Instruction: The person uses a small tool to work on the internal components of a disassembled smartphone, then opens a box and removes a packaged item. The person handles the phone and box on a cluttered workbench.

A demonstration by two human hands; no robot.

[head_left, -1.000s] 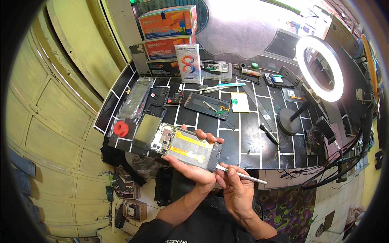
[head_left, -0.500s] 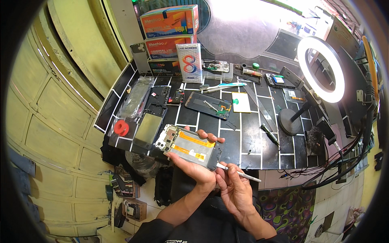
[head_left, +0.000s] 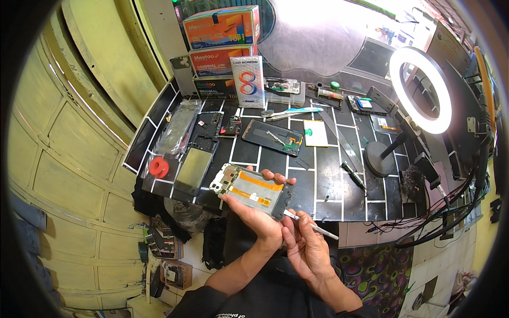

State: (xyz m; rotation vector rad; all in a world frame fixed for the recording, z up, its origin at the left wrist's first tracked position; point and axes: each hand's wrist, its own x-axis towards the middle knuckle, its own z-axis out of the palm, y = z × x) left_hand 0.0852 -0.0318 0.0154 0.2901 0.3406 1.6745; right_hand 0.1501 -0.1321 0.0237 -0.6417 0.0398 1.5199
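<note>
An opened smartphone (head_left: 260, 190) lies in my left hand (head_left: 255, 218), its inner side facing up, with a bare board at the far left end and two orange ribbon cables along its middle. The left palm supports it from below, and the fingertips curl over its far edge. Between the thumb and fingers of my right hand (head_left: 306, 248) is a slim silver pen-shaped tool with a flat blade tip (head_left: 325, 232). That tip meets the dark near-right end of the phone; whether it sits inside a seam I cannot tell.
Beyond the phone, the black tiled bench (head_left: 334, 185) holds a dark phone housing (head_left: 273, 138), a toothbrush (head_left: 297, 112), a screwdriver (head_left: 353, 177) and a red spool (head_left: 158, 167). Stacked boxes (head_left: 222, 32) stand behind; a lit ring lamp (head_left: 395, 151) rises at right beside tangled cables (head_left: 450, 225).
The phone has shifted slightly to the right in my left hand. My right hand still holds the tool at the phone's end, its handle angled a little lower.
</note>
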